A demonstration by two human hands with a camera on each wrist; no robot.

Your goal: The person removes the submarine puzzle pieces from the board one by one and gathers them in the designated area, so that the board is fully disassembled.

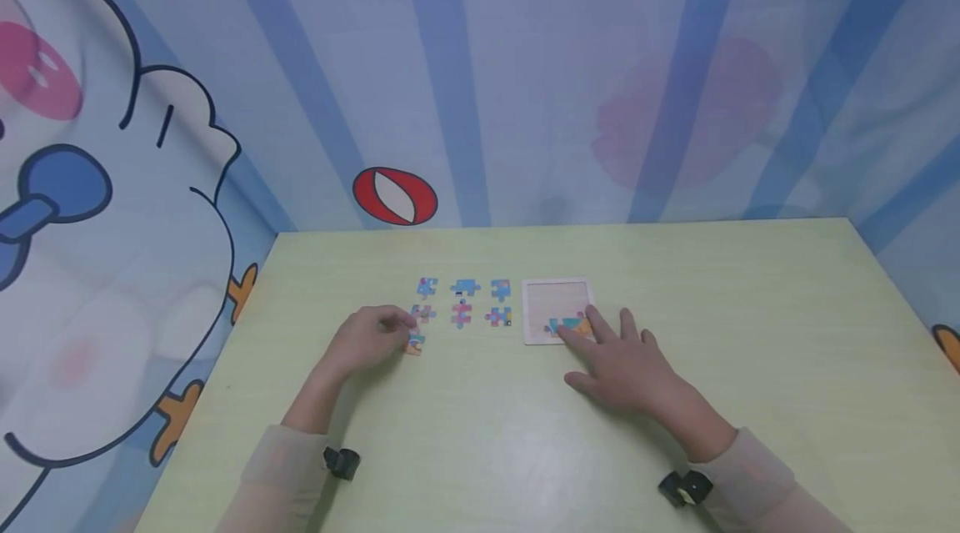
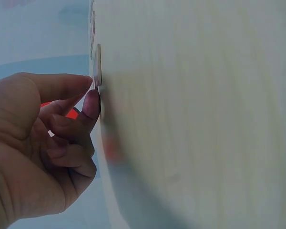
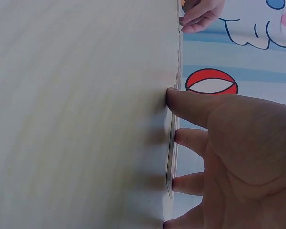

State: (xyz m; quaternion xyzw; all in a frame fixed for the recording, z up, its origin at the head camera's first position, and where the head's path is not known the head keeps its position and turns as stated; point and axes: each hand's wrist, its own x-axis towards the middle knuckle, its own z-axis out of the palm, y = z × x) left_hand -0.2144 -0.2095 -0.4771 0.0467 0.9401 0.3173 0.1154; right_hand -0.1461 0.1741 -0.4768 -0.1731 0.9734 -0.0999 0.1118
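My left hand (image 1: 371, 339) is at the left end of the loose puzzle pieces, thumb and forefinger pinching a jigsaw piece (image 1: 415, 344) with orange and blue print. Its other fingers curl in toward the palm in the left wrist view. Just beyond those fingertips lies a pinkish piece (image 1: 423, 313), partly covered. My right hand (image 1: 628, 364) has its fingers spread over the near right corner of a square puzzle tray (image 1: 532, 284). One fingertip touches the joined teal and orange pieces (image 1: 564, 324) along the tray's near side. The right thumb rests near the table, outside the tray.
Between the left hand and the tray, more loose pieces lie in two rows, among them a blue one (image 1: 465, 287), a pink one (image 1: 461, 314) and a multicoloured one (image 1: 498, 316). The pale table (image 1: 480, 441) ends at a printed cloth backdrop (image 1: 525, 82).
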